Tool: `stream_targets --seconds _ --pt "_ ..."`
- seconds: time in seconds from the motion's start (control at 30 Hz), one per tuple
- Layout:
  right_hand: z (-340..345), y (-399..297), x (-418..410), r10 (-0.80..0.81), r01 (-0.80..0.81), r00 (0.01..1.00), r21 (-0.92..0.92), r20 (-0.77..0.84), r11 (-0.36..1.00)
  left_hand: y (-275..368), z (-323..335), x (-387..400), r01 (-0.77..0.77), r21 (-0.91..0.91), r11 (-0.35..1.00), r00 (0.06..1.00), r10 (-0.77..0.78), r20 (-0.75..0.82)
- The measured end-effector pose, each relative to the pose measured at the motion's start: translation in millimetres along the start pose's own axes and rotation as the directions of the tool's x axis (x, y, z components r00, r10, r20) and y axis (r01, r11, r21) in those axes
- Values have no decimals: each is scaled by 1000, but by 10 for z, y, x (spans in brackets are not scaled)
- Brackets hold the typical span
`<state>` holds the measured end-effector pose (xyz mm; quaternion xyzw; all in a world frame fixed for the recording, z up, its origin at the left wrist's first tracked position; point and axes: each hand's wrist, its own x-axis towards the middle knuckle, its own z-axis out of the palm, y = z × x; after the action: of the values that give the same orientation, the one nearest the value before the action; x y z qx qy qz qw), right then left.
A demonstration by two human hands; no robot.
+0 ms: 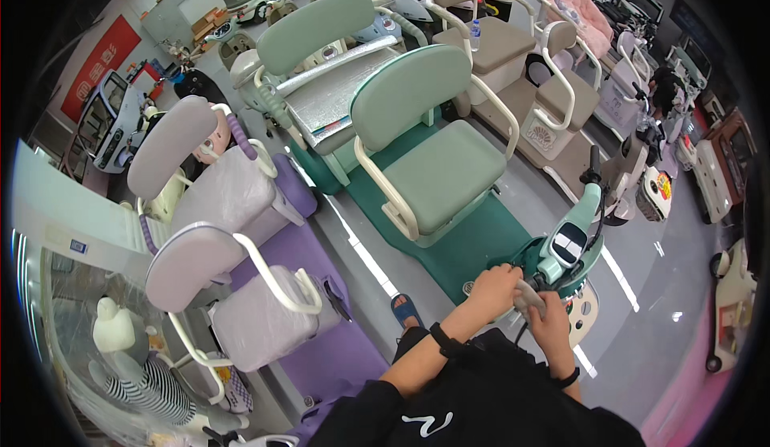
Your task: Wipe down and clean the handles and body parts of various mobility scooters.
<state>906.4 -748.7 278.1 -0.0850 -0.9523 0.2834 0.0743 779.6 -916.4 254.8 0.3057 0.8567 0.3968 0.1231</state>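
Both hands are at the near side of a green electric scooter's handlebar (pixel 548 266). My left hand (pixel 496 292) has its fingers closed around one end of a grey-beige, cloth-like piece (pixel 529 300). My right hand (pixel 552 326) grips the other end, a little nearer my body. Whether this piece wraps the near handle grip or is apart from it cannot be made out. Beyond them is the display (pixel 569 245), its glass reflecting light. The black far grip (pixel 594 159) points away from me. Dark cables run beside the handlebar.
A green padded seat (pixel 445 176) stands on the scooter's green floorboard (pixel 481 239). Behind it, silvery sheeting (pixel 343 89) covers the rear bench. To my left stands a purple scooter with plastic-wrapped seats (pixel 264 320). A brown scooter (pixel 523 107) is beyond the green one.
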Motion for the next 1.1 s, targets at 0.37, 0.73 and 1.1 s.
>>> stream_targets --seconds 0.37,0.73,1.1 --pt "262 -567 -34 349 -342 928 73 -130 937 -487 -88 435 -105 -315 943 907 221 360" --pt "212 -655 219 356 -354 934 -198 -31 914 -857 -143 448 -131 -391 911 865 297 404" --pt "884 -1590 970 554 -534 825 -163 112 829 -1636 -1158 849 -305 -228 925 815 377 441"
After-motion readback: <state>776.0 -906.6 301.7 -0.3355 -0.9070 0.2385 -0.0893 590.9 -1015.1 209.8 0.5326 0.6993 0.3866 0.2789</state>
